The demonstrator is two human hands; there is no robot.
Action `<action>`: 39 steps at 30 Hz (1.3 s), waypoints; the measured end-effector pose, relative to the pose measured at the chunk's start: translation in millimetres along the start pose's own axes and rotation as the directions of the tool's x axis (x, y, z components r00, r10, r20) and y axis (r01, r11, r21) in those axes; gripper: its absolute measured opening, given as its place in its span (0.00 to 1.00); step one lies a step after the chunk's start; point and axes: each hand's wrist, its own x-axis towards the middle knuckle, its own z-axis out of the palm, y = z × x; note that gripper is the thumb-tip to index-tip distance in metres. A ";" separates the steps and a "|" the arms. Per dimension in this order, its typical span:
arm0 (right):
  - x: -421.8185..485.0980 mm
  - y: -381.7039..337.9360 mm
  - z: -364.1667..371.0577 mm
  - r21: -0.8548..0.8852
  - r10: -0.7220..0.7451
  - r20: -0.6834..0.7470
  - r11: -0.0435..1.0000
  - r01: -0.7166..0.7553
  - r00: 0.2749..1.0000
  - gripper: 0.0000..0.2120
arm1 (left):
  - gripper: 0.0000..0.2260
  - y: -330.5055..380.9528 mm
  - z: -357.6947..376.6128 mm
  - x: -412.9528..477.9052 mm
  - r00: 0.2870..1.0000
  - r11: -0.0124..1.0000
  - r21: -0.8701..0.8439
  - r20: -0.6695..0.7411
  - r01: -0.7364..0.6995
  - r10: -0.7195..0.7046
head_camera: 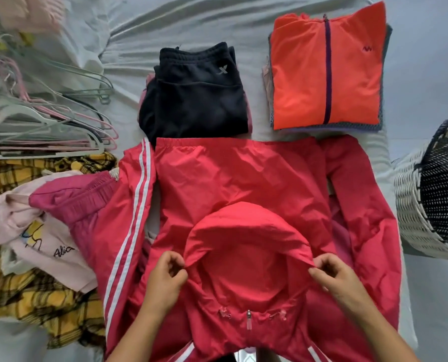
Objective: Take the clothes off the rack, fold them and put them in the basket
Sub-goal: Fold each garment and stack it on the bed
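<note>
The red hooded jacket [243, 184] lies spread flat on the bed [432, 74], between the unfolded clothes and the wicker basket [411, 205]. The left hand [165, 278] and the right hand [332, 273] each pinch an edge of the hood [246, 231], fingers curled on the cloth. I think the folding of this jacket is only beginning; next the hood must go flat onto the back, then the sleeves inward.
</note>
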 end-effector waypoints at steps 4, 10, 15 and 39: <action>-4.7 -4.1 4.8 -0.212 -0.146 -0.161 0.971 0.110 0.976 0.12 | 0.15 4.2 10.2 -12.4 0.999 0.996 -0.079 -0.011 0.042 -0.043; -5.6 4.0 3.4 -0.579 -0.390 -0.120 0.775 0.254 0.913 0.13 | 0.17 1.5 2.3 -6.3 0.957 0.869 0.413 0.024 -0.272 0.289; -19.1 29.1 -18.7 -0.604 -0.507 0.074 0.663 0.443 0.859 0.14 | 0.16 -21.8 -22.3 -13.8 0.874 0.726 0.536 0.051 -0.432 0.483; 58.6 61.7 62.9 -0.785 -0.428 0.531 0.077 0.614 0.732 0.28 | 0.49 -54.4 50.0 37.3 0.708 0.154 0.701 0.638 -0.697 0.302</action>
